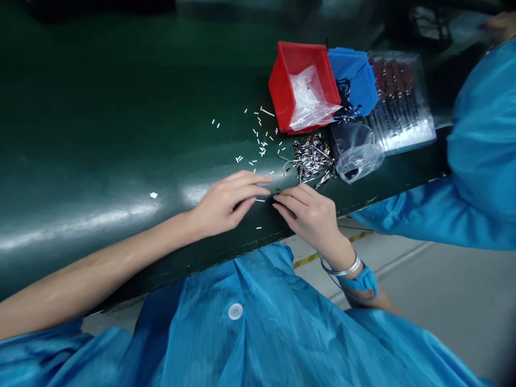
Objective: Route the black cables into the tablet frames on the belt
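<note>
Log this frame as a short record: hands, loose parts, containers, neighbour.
left hand: at the table, fingers near a thin white piece; hold unclear
right hand: fingertips close together, facing the left; hold unclear
loose parts: mixed pile beyond the right hand; small white pieces scattered left of it
red bin: holds a clear bag
blue bin: beside the red one
neighbour: blue sleeve at right

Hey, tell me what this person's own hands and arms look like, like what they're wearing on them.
Both the left hand and the right hand are gloveless. Bright blue sleeves leave the forearms bare. The right wrist wears a silvery bangle and a blue strap; the left wrist shows nothing worn.
</note>
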Demonstrator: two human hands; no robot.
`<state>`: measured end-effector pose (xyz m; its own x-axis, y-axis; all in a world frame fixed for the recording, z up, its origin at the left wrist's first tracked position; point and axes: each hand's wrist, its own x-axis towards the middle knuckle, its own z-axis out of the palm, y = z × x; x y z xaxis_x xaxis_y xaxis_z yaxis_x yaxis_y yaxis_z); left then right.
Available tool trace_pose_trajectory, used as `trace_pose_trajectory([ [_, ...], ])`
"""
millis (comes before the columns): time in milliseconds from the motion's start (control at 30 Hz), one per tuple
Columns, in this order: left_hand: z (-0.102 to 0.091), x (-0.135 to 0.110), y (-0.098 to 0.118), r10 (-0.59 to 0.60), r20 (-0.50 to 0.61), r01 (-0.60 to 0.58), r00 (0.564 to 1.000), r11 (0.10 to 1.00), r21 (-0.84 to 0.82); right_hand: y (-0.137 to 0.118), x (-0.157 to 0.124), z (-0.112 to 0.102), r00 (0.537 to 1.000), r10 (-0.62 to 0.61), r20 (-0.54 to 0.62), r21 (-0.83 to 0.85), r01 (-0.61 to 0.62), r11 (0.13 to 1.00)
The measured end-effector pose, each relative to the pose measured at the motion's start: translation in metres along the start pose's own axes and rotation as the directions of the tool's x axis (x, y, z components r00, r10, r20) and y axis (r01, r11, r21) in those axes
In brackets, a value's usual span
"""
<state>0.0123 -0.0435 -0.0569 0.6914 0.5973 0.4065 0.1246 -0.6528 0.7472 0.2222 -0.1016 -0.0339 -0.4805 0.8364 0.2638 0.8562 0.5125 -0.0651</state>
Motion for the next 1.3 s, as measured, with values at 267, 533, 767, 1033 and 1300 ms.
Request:
trace_pose_trajectory([
  [267,-0.012,0.008,0.002,-0.333,0.006,0.333,0.943,0.943,0.007,-0.011,0.025,0.004,0.968,-0.156,0.197,-0.206,0.197,0.959],
  [533,-0.022,0.017,0.012,-0.554,0.284,0.597,0.783,0.796,-0.094,-0.013,0.036,-0.011,0.964,-0.265,0.016,-0.207,0.263,0.942],
  [767,-0.024,0.017,0.017,-0.560,0.255,0.590,0.788,0.573,-0.569,-0.022,0.049,-0.013,0.968,-0.033,-0.249,0.165,0.076,0.983],
  [1033,-0.027,0.017,0.017,-0.579,0.186,0.527,0.794,0.502,-0.686,0.004,0.071,-0.017,0.900,0.101,-0.425,0.177,-0.026,0.984],
  [1300,-0.035,0.019,0.006,-0.614,0.049,0.410,0.788,0.462,-0.787,-0.008,0.091,-0.012,0.886,-0.043,-0.462,0.165,0.134,0.977],
])
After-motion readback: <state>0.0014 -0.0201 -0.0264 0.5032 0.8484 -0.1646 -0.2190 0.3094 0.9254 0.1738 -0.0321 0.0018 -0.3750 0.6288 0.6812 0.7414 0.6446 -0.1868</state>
